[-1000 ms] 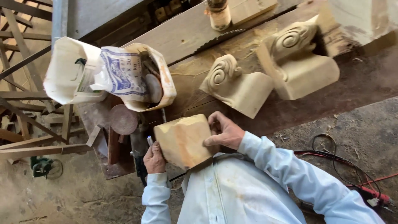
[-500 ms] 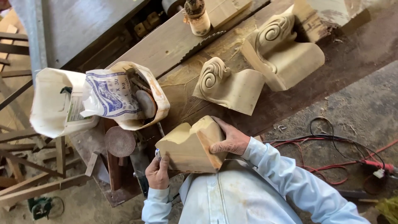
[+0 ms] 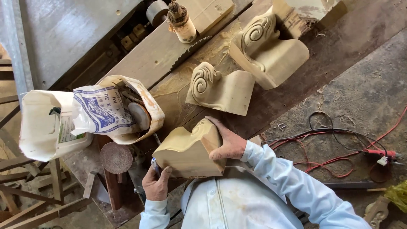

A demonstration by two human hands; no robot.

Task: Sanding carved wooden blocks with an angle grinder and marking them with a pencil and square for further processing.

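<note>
My right hand (image 3: pixel 229 145) clamps the block (image 3: pixel 188 152); my left hand (image 3: pixel 156 186) pinches a pen (image 3: pixel 155 166) beside it. Beyond the block, two carved blocks (image 3: pixel 220 90) look finished; this one seems mostly uncarved.

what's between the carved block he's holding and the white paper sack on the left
Head view: almost nothing. A narrow strip of dark bench separates the held carved block from the paper sack.
</note>
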